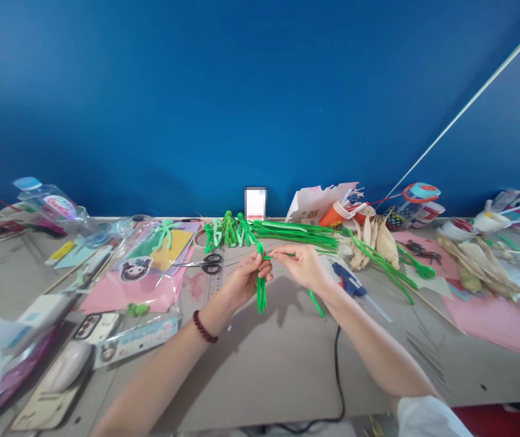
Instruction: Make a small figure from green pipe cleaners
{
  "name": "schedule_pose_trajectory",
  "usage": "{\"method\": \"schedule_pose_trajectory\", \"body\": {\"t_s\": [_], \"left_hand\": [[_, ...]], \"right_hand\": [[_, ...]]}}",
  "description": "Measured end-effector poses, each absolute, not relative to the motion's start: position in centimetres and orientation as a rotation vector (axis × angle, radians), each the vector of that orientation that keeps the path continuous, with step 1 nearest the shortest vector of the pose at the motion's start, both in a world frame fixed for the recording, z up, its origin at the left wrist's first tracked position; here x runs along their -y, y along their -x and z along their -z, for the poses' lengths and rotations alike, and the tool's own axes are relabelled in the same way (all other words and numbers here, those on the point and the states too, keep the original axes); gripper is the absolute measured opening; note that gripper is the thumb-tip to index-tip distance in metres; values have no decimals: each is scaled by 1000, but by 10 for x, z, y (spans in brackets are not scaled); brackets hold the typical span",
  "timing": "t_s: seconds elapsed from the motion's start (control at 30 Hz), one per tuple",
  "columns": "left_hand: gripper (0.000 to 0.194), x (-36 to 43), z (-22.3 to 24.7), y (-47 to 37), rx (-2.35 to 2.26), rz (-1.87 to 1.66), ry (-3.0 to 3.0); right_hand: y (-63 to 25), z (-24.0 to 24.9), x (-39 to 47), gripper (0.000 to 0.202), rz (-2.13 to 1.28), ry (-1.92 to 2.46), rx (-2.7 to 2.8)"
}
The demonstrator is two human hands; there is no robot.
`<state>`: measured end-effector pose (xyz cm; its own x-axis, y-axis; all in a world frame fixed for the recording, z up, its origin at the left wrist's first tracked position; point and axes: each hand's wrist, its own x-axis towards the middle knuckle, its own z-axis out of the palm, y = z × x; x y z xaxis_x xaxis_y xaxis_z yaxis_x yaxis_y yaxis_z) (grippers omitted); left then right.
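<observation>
Upright in my left hand [248,274] is a folded bundle of green pipe cleaners [261,296], gripped near its upper part with the lower ends hanging below the fingers. To its right, my right hand [303,262] pinches a thin green strand that runs across to the bundle. Another green pipe cleaner [316,303] lies or hangs just below the right hand; I cannot tell which. Behind the hands stand several twisted green figures [228,229], and a long pile of green pipe cleaners [299,233] lies beside them.
Black-handled scissors [211,263] lie left of the hands. A blue glue gun [348,279] rests at the right, near a black cable [338,376]. Pink paper sheets [506,325] lie further right. A plastic bottle [50,203] and a white computer mouse [66,366] are on the left.
</observation>
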<state>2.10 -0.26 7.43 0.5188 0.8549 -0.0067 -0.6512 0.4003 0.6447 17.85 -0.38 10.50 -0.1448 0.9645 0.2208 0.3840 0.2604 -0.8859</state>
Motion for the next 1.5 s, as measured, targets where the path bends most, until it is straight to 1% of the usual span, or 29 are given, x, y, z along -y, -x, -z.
{"method": "schedule_pose_trajectory", "body": {"t_s": [0.17, 0.3, 0.57, 0.7, 0.87, 1.13, 1.5], "left_hand": [[10, 2, -74, -20, -360, -925, -536], [15, 1, -74, -19, -378, -880, -566], [22, -5, -65, -16, -591, -1053, -879], [22, -8, -66, -13, -672, -1116, -933], [21, -8, -71, -9, -590, -995, -952], [24, -11, -63, -9, -466, -898, -811], [26, -11, -65, -12, -569, -949, -782]], "right_hand": [[-179, -104, 3, 20, -881, 1243, 1684], [-179, -104, 2, 19, -884, 1239, 1669], [-179, -109, 6, 20, -790, 1258, 1717], [-179, -114, 9, 19, -752, 1264, 1722], [-180, -112, 6, 19, -783, 1246, 1729], [-180, -104, 1, 19, -863, 1211, 1714], [-180, -100, 0, 19, -837, 1240, 1704]]}}
